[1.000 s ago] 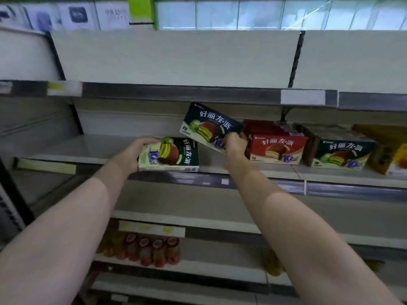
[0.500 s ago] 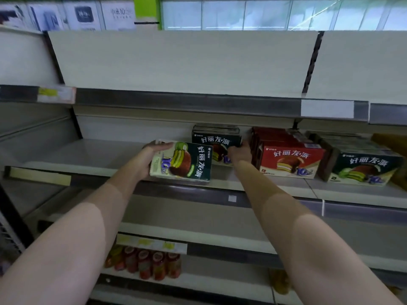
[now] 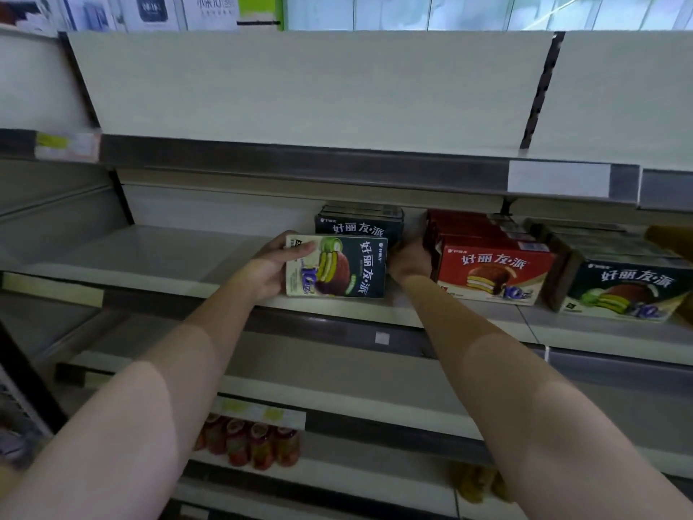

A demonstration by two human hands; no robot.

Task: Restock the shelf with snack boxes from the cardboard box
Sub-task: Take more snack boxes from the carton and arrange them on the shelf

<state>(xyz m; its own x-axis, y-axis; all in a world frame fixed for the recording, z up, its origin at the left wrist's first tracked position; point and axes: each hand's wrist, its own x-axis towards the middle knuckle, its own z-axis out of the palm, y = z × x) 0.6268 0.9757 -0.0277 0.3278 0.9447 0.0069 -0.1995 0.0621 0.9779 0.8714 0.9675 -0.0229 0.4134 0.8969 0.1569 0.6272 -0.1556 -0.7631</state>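
My left hand (image 3: 270, 267) grips a dark green snack box (image 3: 339, 268) by its left end, holding it upright at the front of the middle shelf (image 3: 157, 253). Behind it a second dark green box (image 3: 360, 226) stands deeper on the same shelf. My right hand (image 3: 410, 258) is at that rear box's right side, between it and the red boxes; its fingers are hidden behind the front box. The cardboard box is out of view.
A row of red snack boxes (image 3: 495, 270) stands right of my hands, then green ones (image 3: 622, 287). The upper shelf's edge (image 3: 300, 163) overhangs the boxes. Red bottles (image 3: 249, 442) sit on a low shelf.
My right hand carried its green box from mid-air down to the back of the shelf. My left hand lifted its box slightly and moved it right, in front of the other one.
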